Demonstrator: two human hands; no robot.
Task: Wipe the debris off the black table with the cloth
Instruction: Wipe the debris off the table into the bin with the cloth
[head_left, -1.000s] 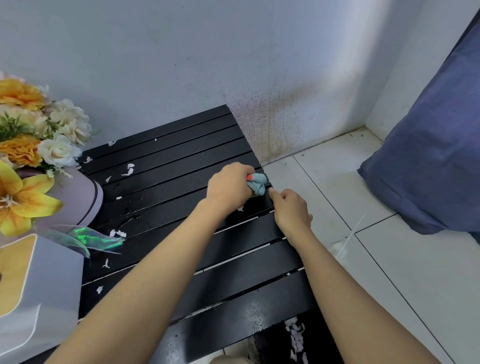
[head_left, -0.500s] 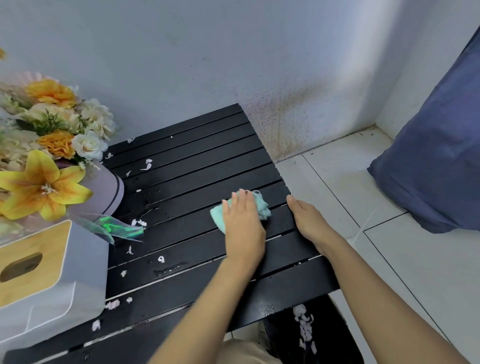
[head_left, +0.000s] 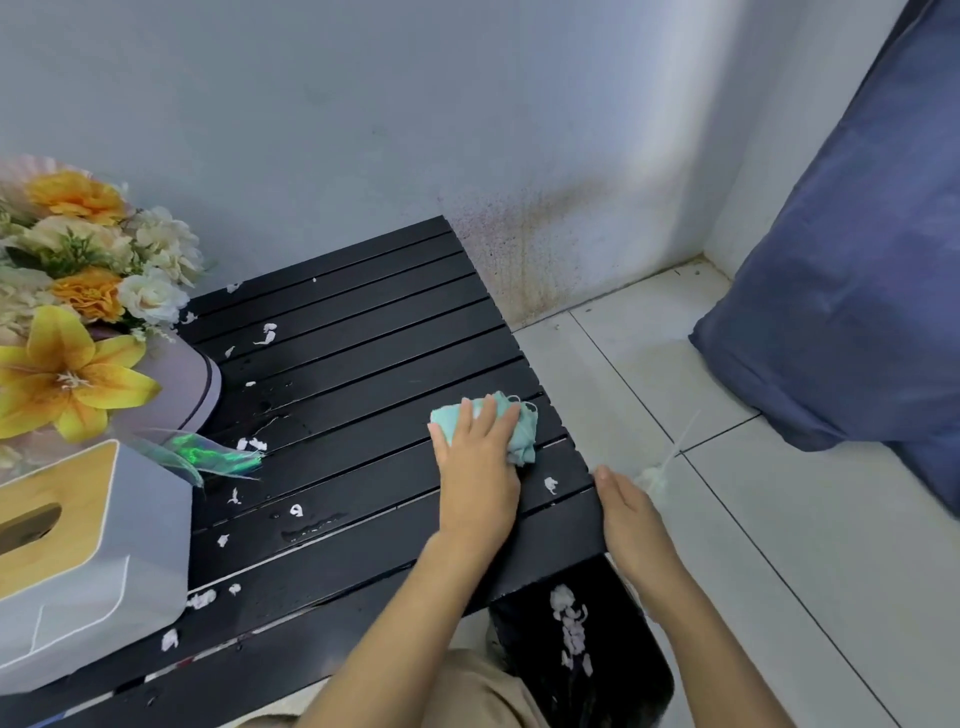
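Observation:
The black slatted table (head_left: 358, 332) carries several small white scraps of debris (head_left: 267, 333), mostly on its left half, plus one scrap (head_left: 550, 485) near the right edge. My left hand (head_left: 475, 478) lies flat with straight fingers on a crumpled light-green cloth (head_left: 522, 434), pressing it onto the slats near the table's right side. My right hand (head_left: 631, 514) rests open along the table's right edge, fingers straight, just below the level of the top.
A flower bouquet in a lilac box (head_left: 83, 332) and a white tissue box with a wooden lid (head_left: 88, 556) stand at the table's left. A black bin (head_left: 582, 644) holding white scraps sits under the right corner. Blue fabric (head_left: 852, 291) hangs over the tiled floor.
My left hand went from gripping the bunched cloth at the table's edge to pressing flat on it further in. My right hand slid nearer along the edge.

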